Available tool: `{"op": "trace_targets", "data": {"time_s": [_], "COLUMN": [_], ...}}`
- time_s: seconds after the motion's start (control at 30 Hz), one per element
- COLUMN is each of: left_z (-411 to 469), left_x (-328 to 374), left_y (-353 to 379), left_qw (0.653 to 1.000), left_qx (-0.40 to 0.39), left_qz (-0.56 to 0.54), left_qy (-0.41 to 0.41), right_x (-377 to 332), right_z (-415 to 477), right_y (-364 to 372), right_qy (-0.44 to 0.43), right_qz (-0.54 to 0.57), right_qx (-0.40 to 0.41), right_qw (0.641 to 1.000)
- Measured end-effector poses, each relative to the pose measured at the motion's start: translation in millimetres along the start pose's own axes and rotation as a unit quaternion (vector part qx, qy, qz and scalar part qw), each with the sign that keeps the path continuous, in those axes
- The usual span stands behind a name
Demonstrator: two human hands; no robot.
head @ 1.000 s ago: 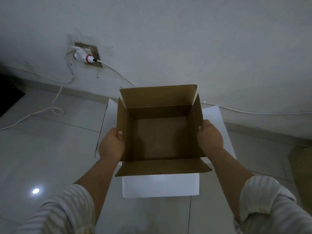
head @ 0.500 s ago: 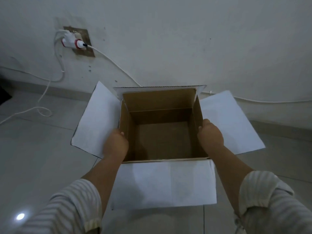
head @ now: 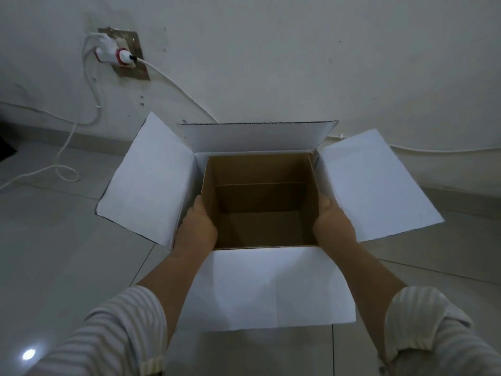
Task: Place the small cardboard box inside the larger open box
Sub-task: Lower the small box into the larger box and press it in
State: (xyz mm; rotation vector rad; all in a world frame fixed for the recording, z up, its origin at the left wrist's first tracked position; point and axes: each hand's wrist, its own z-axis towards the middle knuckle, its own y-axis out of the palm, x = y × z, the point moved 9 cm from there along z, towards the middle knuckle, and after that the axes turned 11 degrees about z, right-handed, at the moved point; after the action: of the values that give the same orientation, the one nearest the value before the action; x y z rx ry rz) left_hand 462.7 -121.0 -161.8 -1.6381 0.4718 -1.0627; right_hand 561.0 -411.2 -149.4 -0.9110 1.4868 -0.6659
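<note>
A small brown cardboard box [head: 260,169], open at the top and empty, sits down inside the larger white box [head: 265,286], whose four flaps are spread outward. My left hand [head: 196,229] grips the small box's left wall and my right hand [head: 332,225] grips its right wall. The small box's near wall is hidden behind the white box's front rim. Its brown rim lies about level with the white box's opening.
The white box stands on a pale tiled floor [head: 54,253] against a white wall. A wall socket with a charger [head: 115,51] and white cables [head: 67,147] lies to the back left. Another cable runs along the wall to the right.
The small brown box has gone down from above into the white box, both hands lowering with it. Its own flaps no longer stick out, and the white flaps now show all around.
</note>
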Motion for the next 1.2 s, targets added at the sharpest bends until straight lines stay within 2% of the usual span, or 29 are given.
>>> {"op": "trace_targets", "data": {"time_s": [0.07,0.2,0.33,0.5,0.7,0.87,0.97,1.07,1.2], "left_z": [-8,-33,-56,-57,-58,-61,-58,-55,-53], "left_x": [6,24,32,35,33,38,43,57,84], "left_y": [-2,-1,13,20,34,33,40,46,55], "left_qw": [0.999,0.980,0.964,0.962,0.944,0.937,0.929,0.922,0.917], "left_qx": [0.015,0.075,0.079,0.019,-0.041,-0.040,-0.071,-0.095,-0.088], "left_qz": [0.011,0.135,0.138,0.173,0.223,0.233,0.247,0.250,0.237], "left_qy": [0.026,0.124,0.214,0.210,0.240,0.258,0.266,0.281,0.310], "right_x": [-3,-15,-16,-12,-8,-8,-4,4,21], "right_z": [-12,-37,-53,-64,-64,-69,-71,-71,-68], "right_y": [4,12,29,36,41,38,35,28,13], "right_qy": [-0.026,-0.134,-0.166,-0.174,-0.167,-0.171,-0.166,-0.154,-0.132], "right_qz": [-0.034,-0.046,-0.021,-0.040,-0.056,-0.066,-0.078,-0.084,-0.082], "right_qx": [0.008,0.070,0.068,0.057,0.045,0.034,0.030,0.044,0.063], "right_qw": [0.999,0.987,0.983,0.982,0.983,0.982,0.983,0.984,0.986]}}
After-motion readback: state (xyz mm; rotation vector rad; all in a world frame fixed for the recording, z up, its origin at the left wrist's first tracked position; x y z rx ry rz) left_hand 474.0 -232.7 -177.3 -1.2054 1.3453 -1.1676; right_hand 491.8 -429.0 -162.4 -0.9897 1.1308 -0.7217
